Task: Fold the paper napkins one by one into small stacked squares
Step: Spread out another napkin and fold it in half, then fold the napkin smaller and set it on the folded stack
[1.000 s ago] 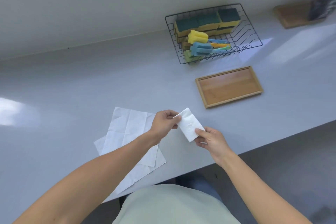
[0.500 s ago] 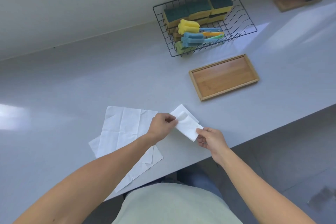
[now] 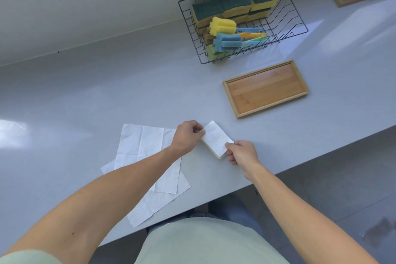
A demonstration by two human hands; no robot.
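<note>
Grey counter [image 3: 107, 96] — wire basket [image 3: 295, 17], wooden tray [image 3: 265, 89] beyond both hands [image 3: 214, 142].

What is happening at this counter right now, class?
A person is folding paper napkins. Both hands hold one folded napkin, already a small rectangle: the left hand pinches its far-left end and the right hand pinches its near-right corner. Two unfolded napkins lie overlapping on the grey counter under the left forearm. Farther back sit a bare wooden tray and a wire basket holding sponges and sponge brushes. No finished stack shows yet.
</note>
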